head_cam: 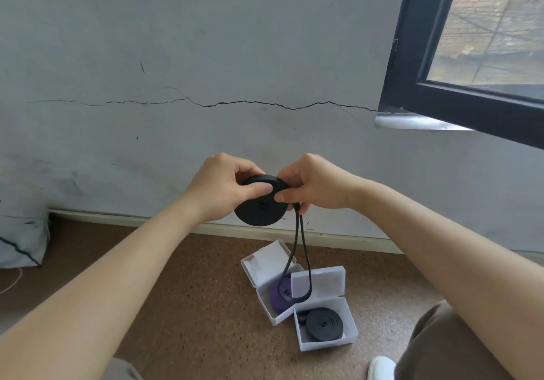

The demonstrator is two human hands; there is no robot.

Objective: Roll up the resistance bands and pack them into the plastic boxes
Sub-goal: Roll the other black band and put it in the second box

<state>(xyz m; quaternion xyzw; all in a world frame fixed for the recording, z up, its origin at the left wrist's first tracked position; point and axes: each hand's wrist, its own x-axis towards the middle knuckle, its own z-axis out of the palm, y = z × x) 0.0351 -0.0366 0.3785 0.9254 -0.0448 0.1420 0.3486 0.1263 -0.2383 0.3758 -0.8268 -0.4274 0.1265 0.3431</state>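
The job looks well past half done. Two open boxes sit side by side on the floor (pixel 182 306) below the hands: the left box (pixel 266 310) holds a rolled purple band (pixel 279 297), the right box (pixel 325 341) a coiled black one (pixel 323 322), and both lids (pixel 318 281) stand up. No third box shows, so where the roll in hand will go cannot be told. That roll (pixel 260 210) is held in the air in front of the wall (pixel 206 55), above the boxes. The left hand (pixel 223 189) grips it with thumb across the near face and fingers (pixel 250 173) closed over the top edge; the right hand (pixel 312 186) pinches the rim where the free end leaves, thumb and fingers (pixel 303 207) shut on the strap. What is left of the band hangs as a long narrow loop (pixel 304 261), its bottom dangling in front of the right box's lid; whether it touches is unclear. So some winding is left, then the packing and probably the closing of lids. The band is flat, matt black rubber wound into a tight disc with faint concentric lines. The boxes are cloudy white plastic, rectangular, with hinged lids. The floor is brown and speckled, like cork; the wall is pale grey plaster with a long crack (pixel 250 103).
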